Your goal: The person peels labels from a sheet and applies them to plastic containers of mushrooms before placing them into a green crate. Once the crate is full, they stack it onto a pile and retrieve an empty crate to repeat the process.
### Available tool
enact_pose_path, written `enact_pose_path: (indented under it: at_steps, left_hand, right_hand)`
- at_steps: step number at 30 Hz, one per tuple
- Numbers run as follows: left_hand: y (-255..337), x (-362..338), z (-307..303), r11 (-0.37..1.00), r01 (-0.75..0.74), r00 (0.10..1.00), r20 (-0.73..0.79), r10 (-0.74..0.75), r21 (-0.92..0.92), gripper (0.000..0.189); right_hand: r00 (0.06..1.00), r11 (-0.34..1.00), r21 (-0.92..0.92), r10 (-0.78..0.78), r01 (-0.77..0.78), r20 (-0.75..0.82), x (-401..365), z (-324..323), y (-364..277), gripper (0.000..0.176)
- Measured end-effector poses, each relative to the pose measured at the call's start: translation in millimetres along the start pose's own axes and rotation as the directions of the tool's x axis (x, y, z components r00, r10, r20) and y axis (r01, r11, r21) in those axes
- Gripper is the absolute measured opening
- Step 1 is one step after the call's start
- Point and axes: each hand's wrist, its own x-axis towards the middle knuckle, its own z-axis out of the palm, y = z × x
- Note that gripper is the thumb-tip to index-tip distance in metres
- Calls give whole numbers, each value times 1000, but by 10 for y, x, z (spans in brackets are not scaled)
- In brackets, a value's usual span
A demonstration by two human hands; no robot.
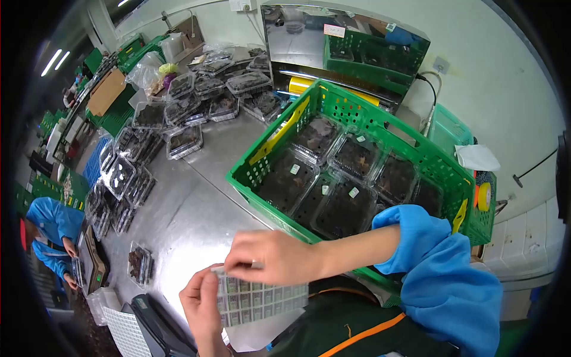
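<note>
White label sheet (pixel 262 302) is gripped by left fingers (pixel 208 290), right fingers (pixel 235 257) curled over it, their hold unclear.

A green crate (pixel 440 163) and filled plastic boxes (pixel 345 209) indicate a packing workroom.

Hands (pixel 267 257) at label sheet (pixel 262 300); boxes (pixel 345 205) inside green crate (pixel 351 108).

The left hand (pixel 201 300) and right hand (pixel 267 257) are bare; the blue sleeve (pixel 449 282) is wrinkled, the dark green garment (pixel 339 324) trimmed with orange piping (pixel 364 335).
</note>
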Motion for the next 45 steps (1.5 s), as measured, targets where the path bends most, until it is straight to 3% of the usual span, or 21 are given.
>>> enact_pose_path:
  at_steps: [1, 3, 6, 7, 8, 9, 11, 15, 16, 17, 19, 21, 23, 25, 29, 31, 32, 35, 37, 39, 45]
  left_hand:
    - [-33, 43, -35, 1000, 0, 1000, 1, 0, 5, 18]
    - [-163, 114, -97, 972, 182, 982, -24, -188, -149, 24]
    - [-227, 200, -67, 941, 292, 904, -271, -329, -170, 23]
    - [-252, 218, -81, 934, 327, 826, -436, -357, -144, 23]
    - [-311, 197, -244, 951, 275, 895, -325, -306, -139, 24]
    - [-252, 184, -175, 946, 243, 893, -332, -305, -216, 21]
    - [-360, 148, -369, 923, 298, 890, -279, -361, -243, 20]
    - [-277, 231, -156, 964, 259, 898, -381, -220, 54, 19]
    - [-311, 197, -175, 972, 236, 888, -409, -209, 15, 18]
    - [-363, 127, -214, 975, 219, 874, -439, -208, -25, 16]
    - [-441, 45, -303, 981, 175, 895, -404, -191, -78, 16]
    - [-375, 31, -351, 992, 76, 963, -249, -99, -103, 16]
    - [-300, 48, -249, 993, 31, 969, -242, -57, -111, 17]
    - [-351, 77, -342, 1000, 7, 992, -127, -4, 21, 21]
    - [-37, 123, 310, 994, -66, 978, -202, 48, -82, 28]
    - [-207, 116, 169, 988, -69, 991, -127, 52, -137, 44]
    - [-258, 98, 183, 974, -72, 991, -124, 45, -216, 36]
    - [-251, -5, 187, 942, -20, 998, -70, -4, -334, 35]
    - [-198, -98, 164, 947, -66, 991, -128, 26, -316, 26]
    - [-324, -166, -42, 945, -156, 979, -173, 109, -286, 17]
    - [-494, -405, -543, 935, -299, 911, -348, 220, -190, 12]
  right_hand:
    - [1000, 1000, 3, 0, 0, -4, 16, 29, 60, 11]
    - [822, 731, -406, -561, 548, 98, 29, 76, 236, 9]
    - [842, 810, -234, -529, 538, 106, -28, -159, 357, 13]
    - [951, 911, -310, -304, 272, -60, -50, -552, 412, 9]
    - [947, 976, -125, 138, -181, -290, -29, -897, 429, 12]
    - [826, 934, 46, 336, -355, -453, -7, -1339, 698, 21]
    - [710, 845, -79, 391, -530, -585, -137, -2267, 1652, 31]
    - [694, 588, -394, 463, -706, -552, -376, -2752, 2682, 37]
    - [762, 432, -632, 278, -643, -585, -395, -2707, 2515, 32]
    - [747, 418, -623, 300, -662, -593, -505, -2756, 2375, 32]
    - [716, 685, -449, 154, -574, -680, -790, -2944, 2031, 27]
    - [621, 614, -251, 514, -748, -592, -1170, -3084, 1307, 22]
    - [271, 378, 131, 827, -917, -492, -1604, -3100, 1001, 23]
    - [185, 227, 42, 874, -973, -450, -2155, -3113, 1310, 25]
    - [452, 207, -417, 594, -885, -665, -2254, -2829, 1475, 21]
    - [606, 545, -317, 508, -777, -612, -1636, -2348, 870, 23]
    - [655, 758, 39, 588, -652, -475, -1243, -2039, 511, 24]
    - [929, 922, 189, 359, -338, -90, -562, -1229, -57, 55]
    - [953, 953, -65, 298, -295, 49, -291, -867, -151, 57]
    - [941, 927, 190, 337, -325, -34, -157, -612, -90, 46]
    - [915, 901, 171, 403, -398, 9, -31, -143, -411, 16]
